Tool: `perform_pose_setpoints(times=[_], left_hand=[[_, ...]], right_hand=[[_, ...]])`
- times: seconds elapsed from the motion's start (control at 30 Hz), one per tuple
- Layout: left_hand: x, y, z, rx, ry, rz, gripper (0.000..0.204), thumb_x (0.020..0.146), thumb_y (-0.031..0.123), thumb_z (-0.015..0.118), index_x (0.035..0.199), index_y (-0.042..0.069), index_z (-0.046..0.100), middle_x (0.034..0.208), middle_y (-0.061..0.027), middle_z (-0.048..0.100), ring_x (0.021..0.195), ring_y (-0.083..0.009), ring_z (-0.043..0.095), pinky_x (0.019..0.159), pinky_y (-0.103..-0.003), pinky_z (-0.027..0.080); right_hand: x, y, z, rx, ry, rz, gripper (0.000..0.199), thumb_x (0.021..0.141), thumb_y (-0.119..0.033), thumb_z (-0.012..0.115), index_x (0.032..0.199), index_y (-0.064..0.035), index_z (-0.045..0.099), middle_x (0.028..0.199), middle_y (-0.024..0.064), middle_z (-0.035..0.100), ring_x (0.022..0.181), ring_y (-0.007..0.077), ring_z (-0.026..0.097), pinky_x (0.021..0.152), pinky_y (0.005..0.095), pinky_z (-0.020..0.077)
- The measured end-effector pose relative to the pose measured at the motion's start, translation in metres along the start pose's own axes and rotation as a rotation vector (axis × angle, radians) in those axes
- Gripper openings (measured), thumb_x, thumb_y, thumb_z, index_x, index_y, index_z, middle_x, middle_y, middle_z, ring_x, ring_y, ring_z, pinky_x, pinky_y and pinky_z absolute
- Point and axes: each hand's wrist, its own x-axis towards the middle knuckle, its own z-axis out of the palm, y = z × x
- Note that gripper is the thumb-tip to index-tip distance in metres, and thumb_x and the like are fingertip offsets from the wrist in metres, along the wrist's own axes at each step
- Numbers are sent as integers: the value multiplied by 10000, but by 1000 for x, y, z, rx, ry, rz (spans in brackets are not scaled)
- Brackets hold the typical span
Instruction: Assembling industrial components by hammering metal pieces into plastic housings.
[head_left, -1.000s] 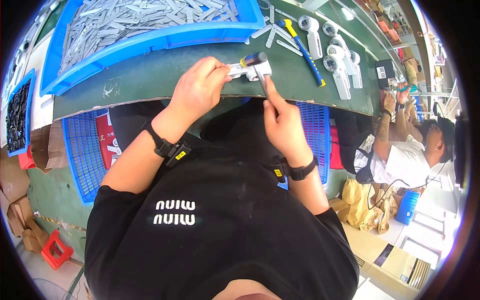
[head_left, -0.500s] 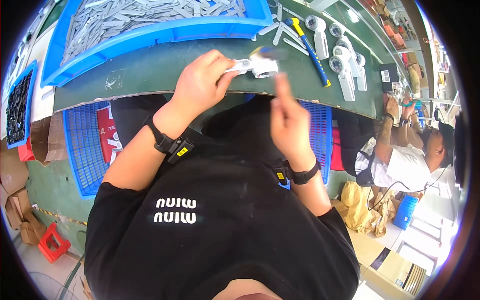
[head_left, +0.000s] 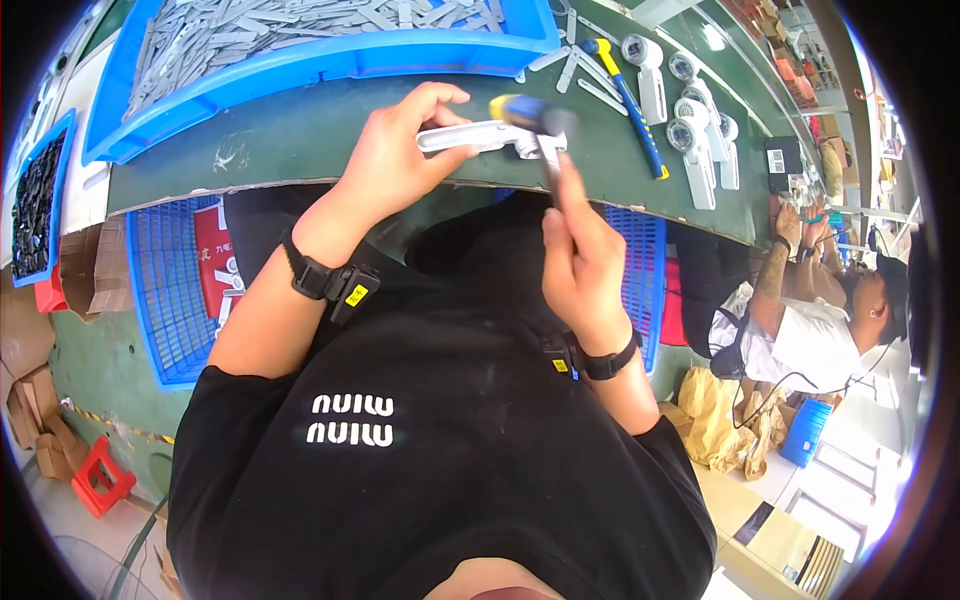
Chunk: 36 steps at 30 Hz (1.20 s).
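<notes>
My left hand [head_left: 398, 150] holds the long handle of a white handheld fan [head_left: 468, 136], thumb along the near side and fingers curled on the far side. The fan lies near the table's front edge, its round head toward the right. My right hand [head_left: 585, 260] is closed on a hammer with a blue-and-yellow head [head_left: 540, 115], smeared by motion. The hammer head is over the fan's round end and partly covers it; whether they touch I cannot tell.
A blue bin [head_left: 340, 70] full of grey strips fills the back left. Another blue-and-yellow hammer [head_left: 630, 110] lies to the right, near several white fans [head_left: 690, 140] and loose grey strips [head_left: 600, 85]. A person [head_left: 800, 310] works at far right.
The fan's handle has shifted left and lies more level, with my left fingers raised higher. The hammer in my right hand has swung, its head now over the fan's end.
</notes>
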Motion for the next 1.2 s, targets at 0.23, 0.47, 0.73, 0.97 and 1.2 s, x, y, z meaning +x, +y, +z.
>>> perform_pose_setpoints(times=[0.23,0.47,0.73,0.97,1.2], left_hand=[[1,0,2,36,18,48,545,883,134,924,1308,64,591,1040,-120,834,966,-335,787,893,-427,601],[0,-7,3,126,42,75,517,870,174,943,1239,71,595,1036,-113,839,982,-347,785,910,-451,583],[3,0,-2,74,5,-20,483,860,204,952,1191,83,621,1057,-99,847,1007,-327,778,979,-438,550],[1,-5,3,242,68,207,372,859,184,924,1144,61,719,1053,-107,824,1001,-338,754,963,-440,549],[12,32,4,522,53,350,297,849,148,902,1067,37,733,1038,-115,643,1034,-357,654,885,-467,550]], right_hand=[[-2,7,-3,34,-38,74,617,1040,92,610,1646,-10,555,878,166,711,688,262,664,722,343,565],[-4,14,7,-83,-104,21,637,1003,105,632,1622,-33,578,904,206,693,767,375,719,755,438,592],[6,32,14,-67,-60,-129,565,1082,32,597,1642,25,533,976,158,788,761,277,743,727,359,576],[-10,23,6,288,233,102,554,1130,-33,577,1677,9,504,847,13,677,725,92,621,690,253,516],[23,57,-1,378,218,424,409,1062,-47,723,1461,26,672,1143,46,727,853,70,650,719,231,528]])
